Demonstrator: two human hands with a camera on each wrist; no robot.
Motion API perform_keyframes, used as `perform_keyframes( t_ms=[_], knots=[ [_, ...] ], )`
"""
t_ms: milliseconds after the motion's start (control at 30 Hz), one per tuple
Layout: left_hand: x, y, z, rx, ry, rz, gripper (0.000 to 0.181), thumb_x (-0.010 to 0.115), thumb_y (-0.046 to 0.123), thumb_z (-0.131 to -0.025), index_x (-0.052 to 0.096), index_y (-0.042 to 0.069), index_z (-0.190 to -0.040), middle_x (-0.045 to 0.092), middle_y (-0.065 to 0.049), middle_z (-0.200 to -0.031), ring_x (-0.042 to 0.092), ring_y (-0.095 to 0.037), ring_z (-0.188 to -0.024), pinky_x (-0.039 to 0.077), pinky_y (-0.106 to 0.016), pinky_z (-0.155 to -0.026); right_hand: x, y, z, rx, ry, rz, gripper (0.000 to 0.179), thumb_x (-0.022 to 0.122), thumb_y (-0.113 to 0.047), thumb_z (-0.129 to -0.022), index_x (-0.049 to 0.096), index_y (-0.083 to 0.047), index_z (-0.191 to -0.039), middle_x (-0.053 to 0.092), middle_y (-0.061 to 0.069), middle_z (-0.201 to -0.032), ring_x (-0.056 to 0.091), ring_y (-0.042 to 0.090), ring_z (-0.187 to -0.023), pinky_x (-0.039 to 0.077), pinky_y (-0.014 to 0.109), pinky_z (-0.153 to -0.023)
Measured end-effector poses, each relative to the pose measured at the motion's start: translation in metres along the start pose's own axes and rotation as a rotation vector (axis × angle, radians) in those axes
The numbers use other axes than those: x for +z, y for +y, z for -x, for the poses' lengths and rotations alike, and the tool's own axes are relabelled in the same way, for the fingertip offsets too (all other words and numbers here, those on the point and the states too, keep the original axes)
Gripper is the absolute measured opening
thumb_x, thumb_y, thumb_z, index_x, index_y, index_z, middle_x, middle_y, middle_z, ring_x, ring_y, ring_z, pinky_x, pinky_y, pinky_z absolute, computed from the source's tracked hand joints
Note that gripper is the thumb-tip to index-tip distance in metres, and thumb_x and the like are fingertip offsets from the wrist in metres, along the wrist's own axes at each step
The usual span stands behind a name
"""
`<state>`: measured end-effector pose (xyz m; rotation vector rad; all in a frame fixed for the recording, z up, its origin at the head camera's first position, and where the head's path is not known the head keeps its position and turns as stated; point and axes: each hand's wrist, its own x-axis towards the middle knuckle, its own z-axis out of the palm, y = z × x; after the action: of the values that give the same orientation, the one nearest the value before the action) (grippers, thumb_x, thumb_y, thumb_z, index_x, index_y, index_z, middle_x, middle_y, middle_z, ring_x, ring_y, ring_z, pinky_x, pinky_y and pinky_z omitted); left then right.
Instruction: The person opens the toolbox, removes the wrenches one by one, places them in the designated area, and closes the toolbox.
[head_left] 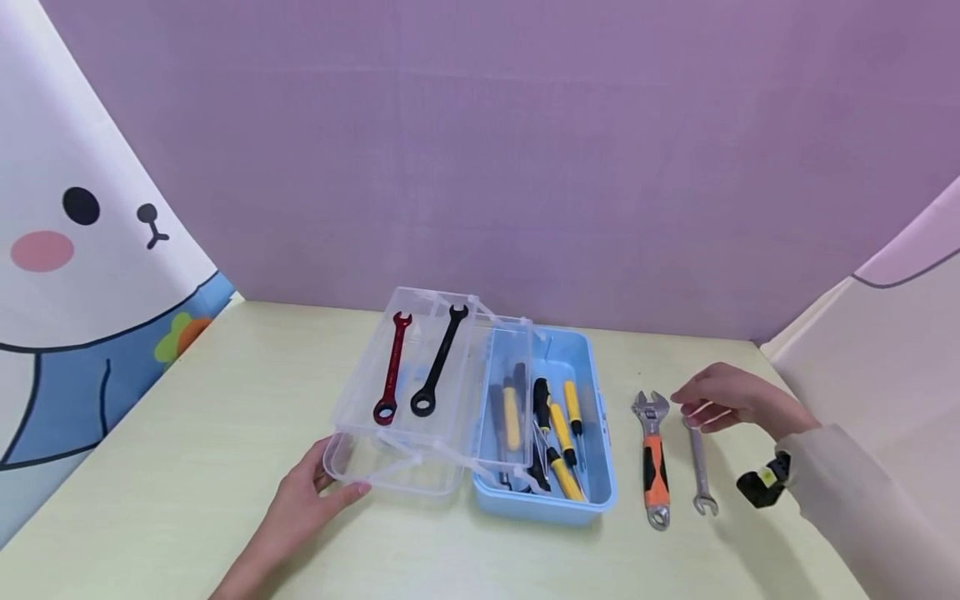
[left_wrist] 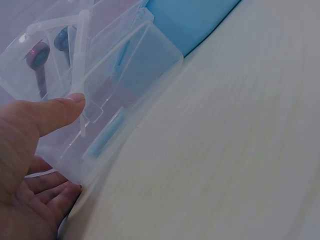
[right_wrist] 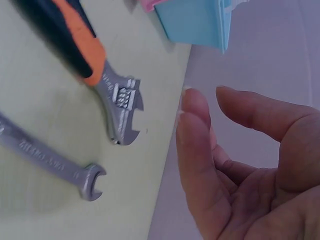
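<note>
My left hand (head_left: 303, 490) holds the near left corner of the toolbox's clear lid (head_left: 348, 461), thumb on the upper side and fingers underneath. On the clear tray (head_left: 442, 423) over the lid lie a red wrench (head_left: 393, 367) and a black wrench (head_left: 441, 360). To the right, my right hand (head_left: 731, 397) hovers over the table with bent fingers and nothing between thumb and fingertips (right_wrist: 192, 142). Below it lies a silver open-end wrench (head_left: 699, 467). Beside that is an adjustable wrench (head_left: 654, 458) with an orange and black handle.
The blue toolbox (head_left: 543, 510) stands open in the middle, with several yellow- and black-handled tools (head_left: 561, 429) inside. Part of the clear tray overlaps its left side. A purple backdrop (head_left: 525, 167) rises behind the pale table (head_left: 247, 375).
</note>
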<state>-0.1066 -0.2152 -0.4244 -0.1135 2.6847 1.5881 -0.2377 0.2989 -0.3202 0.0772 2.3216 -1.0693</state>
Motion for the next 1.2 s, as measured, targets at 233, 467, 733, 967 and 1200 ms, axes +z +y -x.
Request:
perform_keyframes(
  t_ms=[233, 467, 733, 967, 1200],
  knots=[
    [0.001, -0.003, -0.001, 0.013, -0.005, 0.024, 0.074, 0.076, 0.024, -0.081, 0.038, 0.000, -0.139, 0.045, -0.029, -0.140, 0.050, -0.041, -0.125, 0.053, -0.037, -0.095, 0.005, -0.019, -0.007, -0.008, 0.005, 0.039, 0.024, 0.057, -0.019, -0.092, 0.063, 0.002, -0.101, 0.064, -0.001, -0.075, 0.065, 0.010, -0.068, 0.059, 0.028, -0.065],
    [0.001, -0.003, -0.001, 0.014, 0.000, 0.012, 0.074, 0.076, 0.024, -0.081, 0.038, 0.000, -0.139, 0.045, -0.029, -0.140, 0.051, -0.040, -0.125, 0.051, -0.038, -0.096, 0.010, -0.042, -0.010, -0.039, 0.003, 0.064, 0.037, 0.057, -0.020, -0.093, 0.057, 0.009, -0.116, 0.065, 0.002, -0.081, 0.065, 0.012, -0.072, 0.059, 0.029, -0.069],
    [0.001, -0.001, 0.001, 0.021, 0.010, -0.012, 0.073, 0.077, 0.023, -0.081, 0.039, -0.001, -0.138, 0.046, -0.030, -0.138, 0.051, -0.040, -0.125, 0.048, -0.041, -0.100, 0.020, -0.067, -0.016, -0.053, 0.018, 0.113, 0.041, 0.058, -0.022, -0.092, 0.056, 0.009, -0.119, 0.064, 0.006, -0.087, 0.067, 0.015, -0.075, 0.060, 0.032, -0.072],
    [0.000, -0.002, 0.001, 0.004, 0.002, -0.034, 0.074, 0.076, 0.024, -0.082, 0.037, -0.001, -0.140, 0.044, -0.030, -0.140, 0.050, -0.040, -0.126, 0.047, -0.042, -0.101, 0.027, -0.086, -0.019, -0.082, 0.007, 0.104, 0.041, 0.057, -0.021, -0.093, 0.054, 0.010, -0.120, 0.063, 0.007, -0.088, 0.068, 0.015, -0.076, 0.060, 0.029, -0.070],
    [0.000, -0.002, -0.001, 0.015, -0.003, -0.025, 0.075, 0.076, 0.025, -0.082, 0.037, -0.001, -0.140, 0.044, -0.030, -0.140, 0.050, -0.040, -0.125, 0.048, -0.040, -0.100, 0.036, -0.102, -0.021, -0.085, 0.016, 0.102, 0.038, 0.058, -0.021, -0.093, 0.054, 0.009, -0.116, 0.063, 0.009, -0.090, 0.067, 0.016, -0.075, 0.061, 0.033, -0.074]
  ],
)
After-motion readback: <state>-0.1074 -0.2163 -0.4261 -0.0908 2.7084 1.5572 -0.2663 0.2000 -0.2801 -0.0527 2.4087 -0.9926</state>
